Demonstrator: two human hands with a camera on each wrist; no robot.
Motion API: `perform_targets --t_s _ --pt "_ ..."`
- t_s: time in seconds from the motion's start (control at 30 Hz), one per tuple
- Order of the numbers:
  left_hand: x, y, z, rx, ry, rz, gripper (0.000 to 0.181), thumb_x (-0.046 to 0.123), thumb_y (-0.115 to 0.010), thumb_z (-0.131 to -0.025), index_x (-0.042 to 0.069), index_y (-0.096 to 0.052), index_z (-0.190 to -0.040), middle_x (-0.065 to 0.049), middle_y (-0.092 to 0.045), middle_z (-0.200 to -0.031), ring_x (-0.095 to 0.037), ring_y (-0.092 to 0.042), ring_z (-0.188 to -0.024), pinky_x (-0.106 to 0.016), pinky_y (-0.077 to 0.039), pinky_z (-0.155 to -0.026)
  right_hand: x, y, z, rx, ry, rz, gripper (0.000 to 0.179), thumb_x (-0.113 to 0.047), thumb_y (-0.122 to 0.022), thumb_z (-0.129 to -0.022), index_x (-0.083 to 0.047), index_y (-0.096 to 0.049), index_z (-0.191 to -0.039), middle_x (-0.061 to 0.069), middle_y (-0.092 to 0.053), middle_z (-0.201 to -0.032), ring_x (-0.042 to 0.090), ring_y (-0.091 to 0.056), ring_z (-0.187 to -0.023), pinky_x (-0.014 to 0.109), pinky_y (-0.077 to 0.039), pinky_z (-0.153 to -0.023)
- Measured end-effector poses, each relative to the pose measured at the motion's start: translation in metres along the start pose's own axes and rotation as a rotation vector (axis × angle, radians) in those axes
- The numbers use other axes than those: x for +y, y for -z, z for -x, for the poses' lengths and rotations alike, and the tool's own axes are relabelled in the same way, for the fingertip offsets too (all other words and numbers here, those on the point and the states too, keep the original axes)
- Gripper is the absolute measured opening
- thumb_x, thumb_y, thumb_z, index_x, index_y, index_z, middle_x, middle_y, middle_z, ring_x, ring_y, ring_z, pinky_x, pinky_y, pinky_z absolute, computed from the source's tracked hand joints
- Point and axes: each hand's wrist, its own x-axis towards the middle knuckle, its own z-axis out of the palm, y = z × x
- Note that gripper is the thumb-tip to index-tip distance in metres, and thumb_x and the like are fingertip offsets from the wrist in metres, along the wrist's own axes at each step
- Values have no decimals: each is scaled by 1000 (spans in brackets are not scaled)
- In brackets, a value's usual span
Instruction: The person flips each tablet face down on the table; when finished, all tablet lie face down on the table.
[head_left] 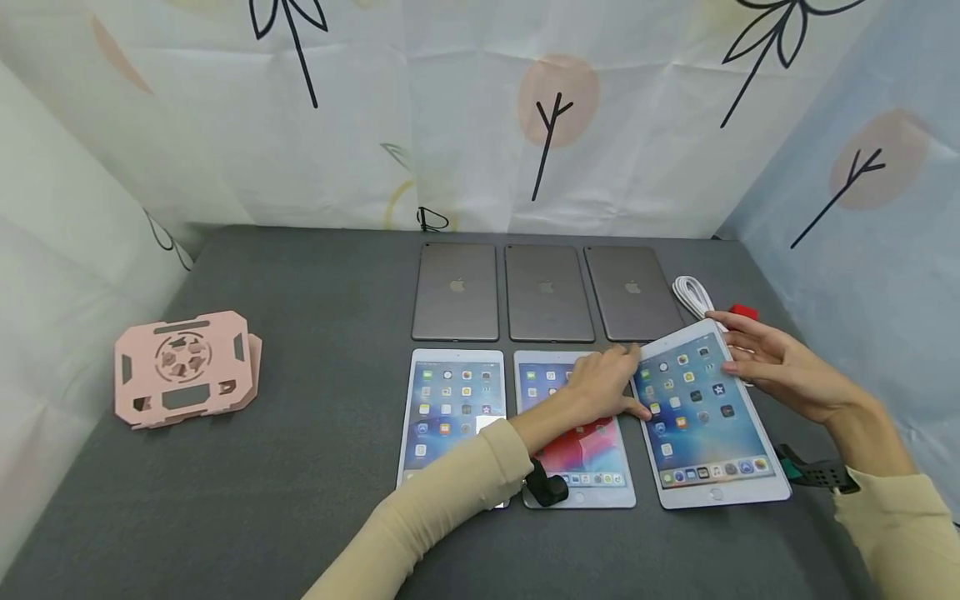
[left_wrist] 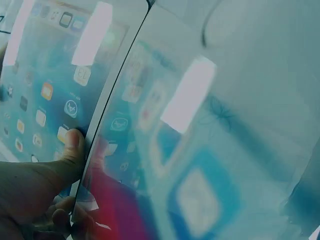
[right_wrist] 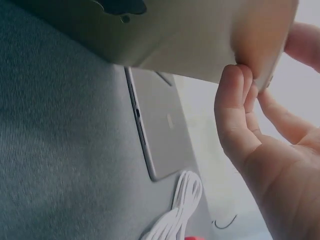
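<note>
A white-framed tablet [head_left: 697, 417], screen lit with app icons, is tilted with its far end raised off the table. My left hand [head_left: 603, 387] pinches its left edge, thumb on the screen side, as the left wrist view shows. At the upper right edge, my right hand [head_left: 772, 362] grips it with the thumb on the front and fingers behind. The right wrist view shows the tablet's gold-toned back [right_wrist: 190, 37]. Two more lit tablets lie to the left: a middle tablet [head_left: 577, 454], partly under my left arm, and a left tablet [head_left: 450, 400], partly covered by the sleeve.
A row of dark grey tablets lies face down behind: left one [head_left: 455, 304], middle one [head_left: 549, 304], right one [head_left: 633, 300]. A coiled white cable [head_left: 692, 293] and a red object [head_left: 744, 311] sit at the right. Pink cut-out plates [head_left: 183, 367] lie far left. Printed cloth walls surround the table.
</note>
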Motion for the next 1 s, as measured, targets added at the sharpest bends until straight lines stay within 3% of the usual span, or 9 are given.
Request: perform_targets --t_s 0.23,0.47,0.6,0.63,0.73,0.8,0.87,0.97,1.0 --pt "1 -1 0 -19 -13 81 102 69 -74 -80 10 -40 -156 4 -70 -123 -7 -63 -87 -22 -51 -65 -1 -9 -7 -41 48 -62 66 2 -42 -105 -29 -27 -161 -8 -56 -138 8 -62 -120 26 -56 -94" --pt "-11 18 1 -96 -129 551 101 50 -73 -91 6 -18 -164 -2 -73 -112 -2 -62 -80 -10 -47 -67 0 -18 -13 -39 29 -63 66 -4 -41 -107 -30 -17 -163 -14 -45 -146 2 -58 -125 26 -56 -94" --pt "-12 35 5 -100 -176 701 104 45 -70 -94 14 -2 -166 -3 -75 -109 2 -63 -77 -11 -50 -66 1 -22 -15 -42 28 -59 67 -9 -41 -109 -30 -10 -165 -17 -36 -152 0 -55 -129 27 -55 -95" --pt "-12 38 6 -106 -177 725 104 45 -69 -94 17 1 -166 -3 -76 -109 3 -63 -79 -12 -51 -67 1 -24 -15 -40 23 -46 67 -12 -41 -110 -31 -8 -165 -16 -34 -153 1 -54 -130 29 -56 -96" --pt "-12 48 8 -112 -177 757 104 45 -68 -94 24 5 -166 -4 -77 -111 2 -65 -83 -14 -52 -70 1 -28 -17 -50 -1 -37 69 -23 -43 -110 -34 -2 -165 -4 -14 -170 2 -39 -142 60 -38 -116" --pt "-12 52 9 -118 -173 762 105 46 -67 -94 26 7 -165 -4 -77 -111 0 -66 -85 -15 -51 -72 2 -31 -19 -54 -17 -25 70 -31 -43 -110 -36 0 -165 3 2 -174 1 -34 -143 63 -35 -116" --pt "-13 54 10 -117 -175 762 105 46 -67 -94 27 8 -165 -5 -77 -112 -1 -67 -87 -15 -51 -74 3 -34 -21 -73 -21 -48 71 -35 -42 -110 -36 2 -165 5 10 -174 -1 -33 -143 60 -35 -118" --pt "-14 55 10 -119 -184 766 106 44 -68 -94 26 8 -165 -8 -76 -113 -3 -68 -89 -14 -51 -75 8 -37 -23 -96 -15 -61 70 -36 -40 -110 -34 4 -165 -7 -10 -171 -8 -43 -136 24 -47 -102" --pt "-15 55 10 -120 -187 766 106 44 -68 -94 25 8 -165 -8 -75 -114 -3 -68 -89 -14 -51 -75 10 -38 -23 -106 -18 -67 70 -35 -40 -111 -34 5 -165 -12 -17 -167 -9 -44 -135 22 -47 -101"
